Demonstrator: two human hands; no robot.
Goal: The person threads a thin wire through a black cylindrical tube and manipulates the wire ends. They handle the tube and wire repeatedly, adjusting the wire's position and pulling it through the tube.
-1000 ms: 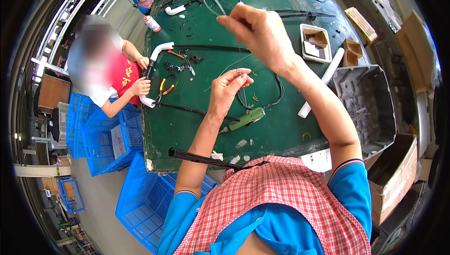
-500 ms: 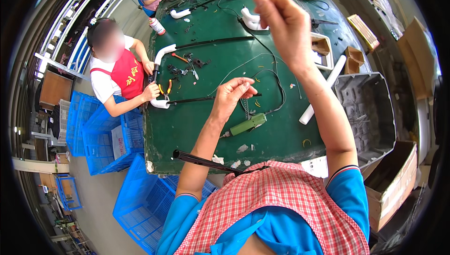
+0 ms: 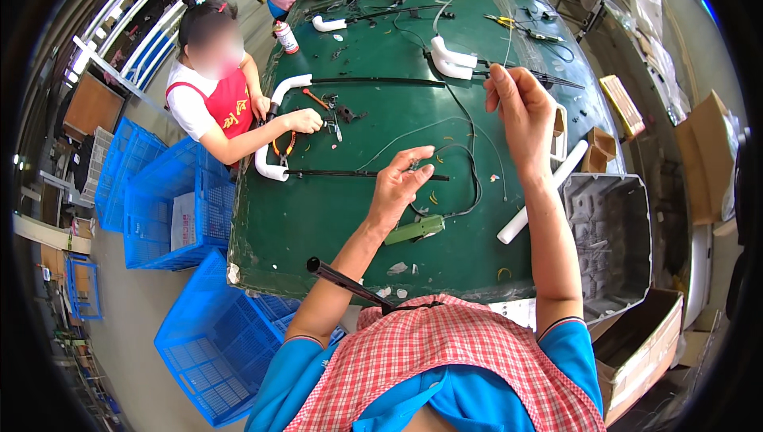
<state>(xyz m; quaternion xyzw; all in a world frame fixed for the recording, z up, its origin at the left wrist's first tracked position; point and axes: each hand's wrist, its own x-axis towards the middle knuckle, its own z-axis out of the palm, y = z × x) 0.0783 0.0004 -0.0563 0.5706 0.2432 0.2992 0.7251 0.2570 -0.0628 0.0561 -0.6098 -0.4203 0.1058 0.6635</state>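
Observation:
My right hand (image 3: 523, 114) is raised over the right side of the green table, thumb and forefinger pinched on a thin grey wire (image 3: 508, 46). The wire arcs up and over to the upper end of a white bent tube (image 3: 453, 60) with black rods attached. Lower and to the left, my left hand (image 3: 400, 185) hovers above the table with thumb and fingers apart, nothing visible between them. Partly hidden beneath it lies a green electric screwdriver (image 3: 417, 229) on a dark cord. A black tube (image 3: 346, 279) sticks out from my apron beside my left forearm.
Across the left side, a co-worker in a red apron (image 3: 234, 110) reaches over a white-cornered frame (image 3: 270, 163) and small black parts. Blue crates (image 3: 203, 344) stand on the floor at left. A white tube (image 3: 513, 227), grey bin (image 3: 608, 233) and cardboard box (image 3: 648, 352) are at right.
My right hand has lowered and moved right, and the arcing wire now shows at its fingertips. My left hand's fingers have spread. The co-worker's hand has moved toward the small parts.

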